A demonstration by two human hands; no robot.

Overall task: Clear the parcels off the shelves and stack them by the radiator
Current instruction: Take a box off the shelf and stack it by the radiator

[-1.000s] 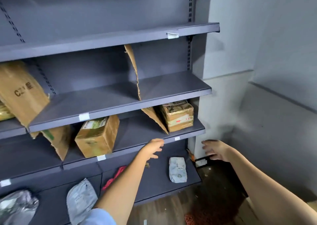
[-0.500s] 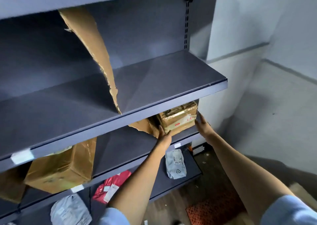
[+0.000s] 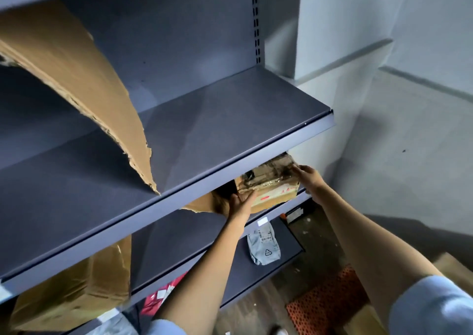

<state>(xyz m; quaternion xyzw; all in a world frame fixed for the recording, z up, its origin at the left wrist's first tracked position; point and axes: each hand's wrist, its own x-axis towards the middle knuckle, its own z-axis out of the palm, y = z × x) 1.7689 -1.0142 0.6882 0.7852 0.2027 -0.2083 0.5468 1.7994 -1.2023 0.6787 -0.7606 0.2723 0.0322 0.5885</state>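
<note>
Far left, under the grey shelf [image 3: 256, 155]: a large brown box [image 3: 76, 291]. Above, on that shelf: a torn cardboard sheet [image 3: 84, 89] standing on edge. Lower down: a red packet [image 3: 161, 295]. Centre: left hand [image 3: 240, 203] flat and open against the left side of the taped parcel [image 3: 271, 183]. Below: a grey mailer bag [image 3: 263, 247] lying on the lowest shelf. Right: right hand [image 3: 308, 177], fingers curled over the parcel's top right corner. Parcel held between both hands, at the right end of its shelf.

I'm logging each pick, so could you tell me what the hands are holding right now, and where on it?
Both hands grip the taped cardboard parcel: left hand on its left end, right hand on its upper right corner.
</note>
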